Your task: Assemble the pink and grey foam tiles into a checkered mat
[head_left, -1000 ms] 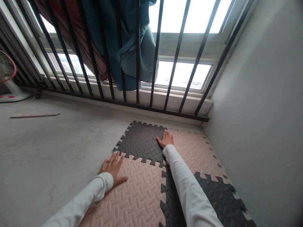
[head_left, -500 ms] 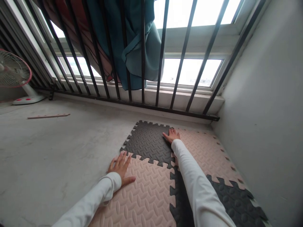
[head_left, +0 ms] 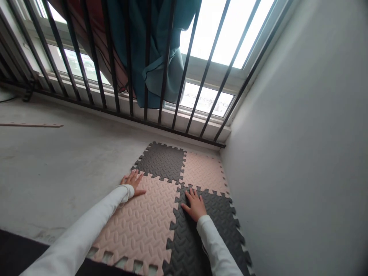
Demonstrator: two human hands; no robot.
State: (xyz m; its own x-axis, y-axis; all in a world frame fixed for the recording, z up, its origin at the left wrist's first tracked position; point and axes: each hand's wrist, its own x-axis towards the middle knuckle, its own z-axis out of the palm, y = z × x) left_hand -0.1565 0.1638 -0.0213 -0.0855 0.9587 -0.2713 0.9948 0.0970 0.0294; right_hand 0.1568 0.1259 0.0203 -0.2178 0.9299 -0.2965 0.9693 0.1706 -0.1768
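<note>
Four interlocking foam floor tiles with a leaf-shaped tread lie in a square, dark grey and pale pink alternating. My left hand [head_left: 132,182] rests flat on the near pink tile [head_left: 135,222], at its far left corner, beside the far dark tile [head_left: 161,161]. My right hand [head_left: 195,205] presses flat on the near dark tile [head_left: 207,237], just past the seam with the pink tile. The far pink tile [head_left: 204,172] lies untouched above it. Both hands hold nothing, with fingers apart, and white sleeves cover my arms.
A concrete floor [head_left: 57,153] extends left of the tiles, and a grey wall [head_left: 287,153] rises at the right. Black metal window bars [head_left: 132,76] stand along the far side, with a teal cloth [head_left: 155,50] hanging behind them. A thin wooden strip [head_left: 31,125] lies at the left.
My right hand has moved back from the far seam onto the near dark tile. The view has pulled back and tilted, showing the tiles' near edge and dropping the fan from sight.
</note>
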